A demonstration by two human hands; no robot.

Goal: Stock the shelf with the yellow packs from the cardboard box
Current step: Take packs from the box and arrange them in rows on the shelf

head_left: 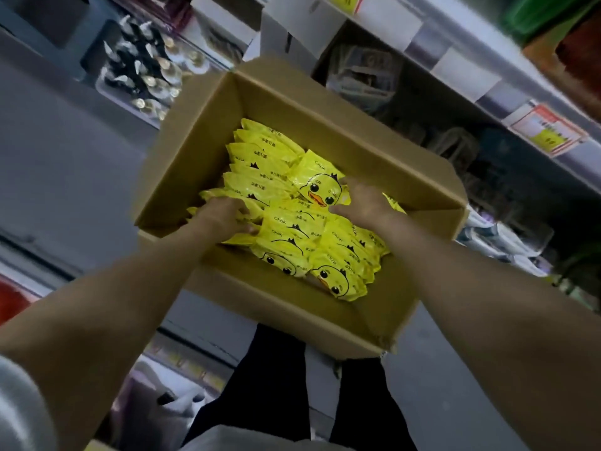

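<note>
So, both hands are down in the cardboard box right now. It's open, flaps folded out, and the yellow packs are still in it. One row stands on edge along the left wall, running up toward the far wall. Another bunch lies overlapped and face up toward the right wall, with the little duck print showing. There's a strip of bare cardboard along the near wall.

My left hand is at the near end of the left row, close to the left wall. The fingers are curled in and wrapped around a clump of packs, thumb tucked underneath against them. Not spread at all, it's a proper grab.

My right hand is over by the right wall, on the duck-face pack that sits on top of the pile, roughly mid-box. The fingers hook over its right edge and my thumb points left along its lower edge, so it's pinched between them. The fingertips are partly buried, so I can't tell how deep they go.

The shelf runs along the right, just beside the box, with price tags on its front lip. My black trousers show below the box's near wall.
</note>
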